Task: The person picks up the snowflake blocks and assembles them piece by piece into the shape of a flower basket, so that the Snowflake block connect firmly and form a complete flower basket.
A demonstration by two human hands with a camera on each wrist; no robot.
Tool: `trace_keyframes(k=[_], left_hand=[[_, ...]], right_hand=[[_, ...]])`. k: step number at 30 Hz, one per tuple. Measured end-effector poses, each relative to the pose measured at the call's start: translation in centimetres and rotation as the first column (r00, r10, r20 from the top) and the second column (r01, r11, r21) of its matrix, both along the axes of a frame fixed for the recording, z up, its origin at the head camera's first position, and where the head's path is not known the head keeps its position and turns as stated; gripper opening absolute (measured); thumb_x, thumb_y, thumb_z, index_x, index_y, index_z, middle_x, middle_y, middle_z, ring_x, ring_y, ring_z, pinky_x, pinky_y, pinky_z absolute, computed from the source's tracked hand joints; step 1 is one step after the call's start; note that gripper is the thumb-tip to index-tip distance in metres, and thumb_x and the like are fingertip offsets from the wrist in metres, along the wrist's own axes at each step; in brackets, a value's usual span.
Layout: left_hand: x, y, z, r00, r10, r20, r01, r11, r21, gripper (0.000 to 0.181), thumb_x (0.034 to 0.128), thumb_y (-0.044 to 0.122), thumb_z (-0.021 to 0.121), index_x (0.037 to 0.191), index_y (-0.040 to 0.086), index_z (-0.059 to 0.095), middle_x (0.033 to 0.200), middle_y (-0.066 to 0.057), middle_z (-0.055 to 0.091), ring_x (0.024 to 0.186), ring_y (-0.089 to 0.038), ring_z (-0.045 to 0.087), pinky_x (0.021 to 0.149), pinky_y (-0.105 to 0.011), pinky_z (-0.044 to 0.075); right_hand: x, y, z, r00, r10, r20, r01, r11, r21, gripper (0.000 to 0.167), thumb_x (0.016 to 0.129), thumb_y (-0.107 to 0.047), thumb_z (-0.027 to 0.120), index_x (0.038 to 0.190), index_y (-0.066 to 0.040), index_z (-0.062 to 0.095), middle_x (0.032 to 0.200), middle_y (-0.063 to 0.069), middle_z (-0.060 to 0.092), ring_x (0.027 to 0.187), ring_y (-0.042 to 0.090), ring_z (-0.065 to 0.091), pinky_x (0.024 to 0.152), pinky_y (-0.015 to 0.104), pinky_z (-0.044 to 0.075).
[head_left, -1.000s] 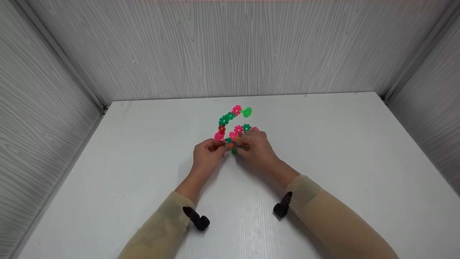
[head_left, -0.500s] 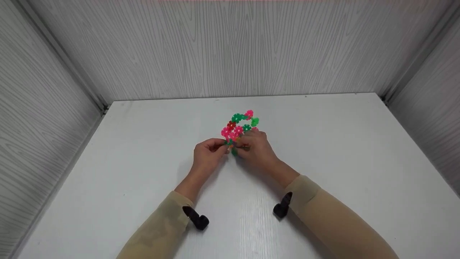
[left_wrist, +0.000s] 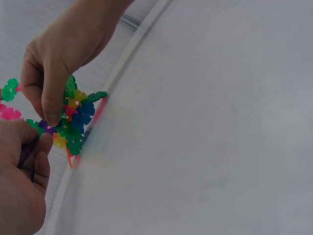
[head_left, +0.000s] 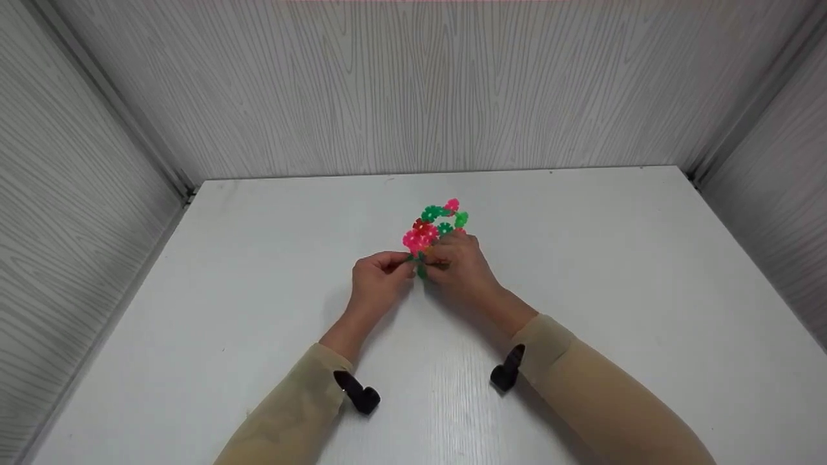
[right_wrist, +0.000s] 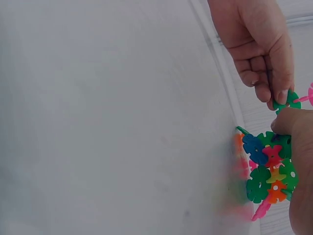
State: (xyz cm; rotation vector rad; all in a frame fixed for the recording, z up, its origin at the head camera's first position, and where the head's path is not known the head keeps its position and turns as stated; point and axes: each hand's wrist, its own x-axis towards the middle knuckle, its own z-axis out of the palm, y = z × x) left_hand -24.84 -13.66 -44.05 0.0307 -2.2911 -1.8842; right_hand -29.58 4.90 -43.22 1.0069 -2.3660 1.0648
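Note:
Flower-shaped interlocking plastic discs form a colourful cluster and a curved chain in the middle of the table. My left hand (head_left: 380, 281) pinches a green disc (right_wrist: 292, 100) between thumb and fingers; a pink disc (right_wrist: 310, 94) slots into it. My right hand (head_left: 464, 265) grips the cluster, its fingertips at a purple disc (left_wrist: 47, 127) touching or close to that green one. Blue (right_wrist: 254, 148), orange (right_wrist: 277, 191) and yellow discs hang below the right hand. Beyond both hands, the chain curves through a red disc (head_left: 421, 226) to a light green disc (head_left: 461, 219). The right palm hides part of the cluster.
A white table (head_left: 581, 258) lies under the hands. Grey wood-patterned panels (head_left: 413, 90) rise at the back and both sides. A black wrist mount (head_left: 358, 392) sits on the left sleeve, another (head_left: 508, 370) on the right.
The chain has swung right and toward the cluster, so its light green end is now near the right fingers. My left hand has shifted slightly right; the right hand stays almost still.

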Motion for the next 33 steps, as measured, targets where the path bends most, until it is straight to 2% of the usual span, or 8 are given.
trace_keyframes(k=[9,13,19,27,33], left_hand=[[0.02,0.51,0.14,1.000,0.019,-0.014,-0.020,0.999,-0.049,0.011,0.0979,0.013,0.078,0.106,0.008,0.083,0.097,-0.002,0.078,0.091,-0.021,0.070,0.078,-0.025,0.060],[0.13,0.66,0.08,0.999,0.036,-0.027,-0.038,0.998,-0.056,0.009,0.0973,0.012,0.078,0.104,0.008,0.083,0.096,-0.002,0.078,0.089,-0.020,0.070,0.077,-0.025,0.059],[0.28,0.61,-0.12,0.997,0.060,-0.058,-0.062,0.997,-0.037,0.008,0.0954,0.010,0.077,0.099,0.005,0.083,0.095,-0.003,0.078,0.087,-0.020,0.070,0.073,-0.024,0.059],[0.31,0.54,0.08,0.997,0.056,-0.054,-0.059,0.997,-0.043,0.007,0.0955,0.010,0.078,0.097,0.007,0.083,0.094,-0.003,0.078,0.088,-0.021,0.069,0.074,-0.024,0.059],[0.08,0.54,0.18,0.999,0.037,-0.029,-0.039,0.997,-0.070,0.009,0.0964,0.010,0.076,0.101,0.006,0.083,0.095,-0.003,0.078,0.090,-0.021,0.068,0.075,-0.025,0.059]], right_hand=[[-0.34,0.21,0.04,0.998,0.040,-0.053,-0.040,0.999,-0.014,0.016,0.086,-0.004,0.086,0.073,-0.006,0.078,0.072,0.004,0.071,0.072,0.022,0.062,0.078,0.040,0.051],[-0.27,0.28,0.01,0.998,0.044,-0.040,-0.044,0.999,-0.019,0.016,0.087,-0.005,0.086,0.073,-0.006,0.078,0.071,0.003,0.070,0.071,0.021,0.060,0.074,0.037,0.050],[-0.03,0.17,0.08,1.000,0.009,-0.016,-0.009,1.000,0.009,0.017,0.087,-0.012,0.089,0.074,-0.009,0.078,0.071,0.002,0.068,0.072,0.019,0.059,0.074,0.036,0.050],[-0.03,0.04,0.22,0.999,0.011,-0.030,-0.011,1.000,0.002,0.020,0.086,-0.010,0.088,0.072,-0.008,0.075,0.068,0.003,0.066,0.069,0.021,0.056,0.069,0.035,0.048],[0.07,0.11,0.05,1.000,0.009,-0.024,-0.009,1.000,-0.006,0.019,0.088,-0.009,0.086,0.072,-0.008,0.076,0.072,0.004,0.069,0.074,0.023,0.059,0.077,0.039,0.049]])
